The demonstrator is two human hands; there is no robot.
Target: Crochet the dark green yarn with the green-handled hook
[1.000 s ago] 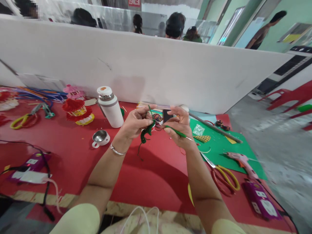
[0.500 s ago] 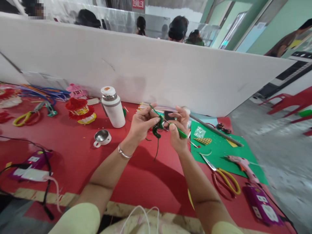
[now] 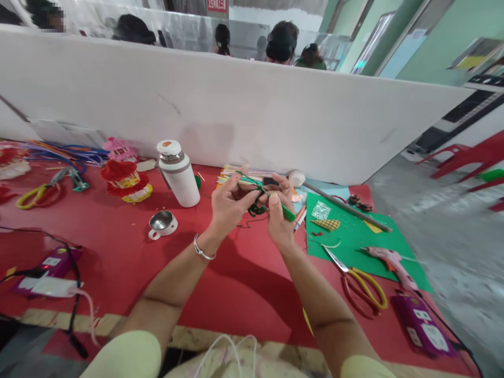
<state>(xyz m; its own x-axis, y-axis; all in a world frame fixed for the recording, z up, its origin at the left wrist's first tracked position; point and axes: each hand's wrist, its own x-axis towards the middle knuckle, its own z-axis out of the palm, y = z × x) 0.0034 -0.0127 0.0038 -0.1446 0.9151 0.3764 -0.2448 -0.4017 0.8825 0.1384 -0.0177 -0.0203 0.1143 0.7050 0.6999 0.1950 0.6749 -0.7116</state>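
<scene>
A small dark green crochet piece is pinched in the fingers of my left hand, and green yarn stretches over the raised index finger. My right hand grips a crochet hook by its green handle, with the metal tip pointing left into the work. Both hands are close together above the red table. A loose yarn tail hangs below the piece toward the tabletop. The exact stitch at the hook's tip is too small to make out.
To the left stand a white thermos and its cup. On the right, scissors and a pink glue gun lie by a green sheet. Purple power strips sit at both sides. A white partition rises behind.
My hands have drawn closer together, the right one moving slightly left with the hook. The crochet piece has turned and sits more hidden behind my fingers. The view has shifted slightly.
</scene>
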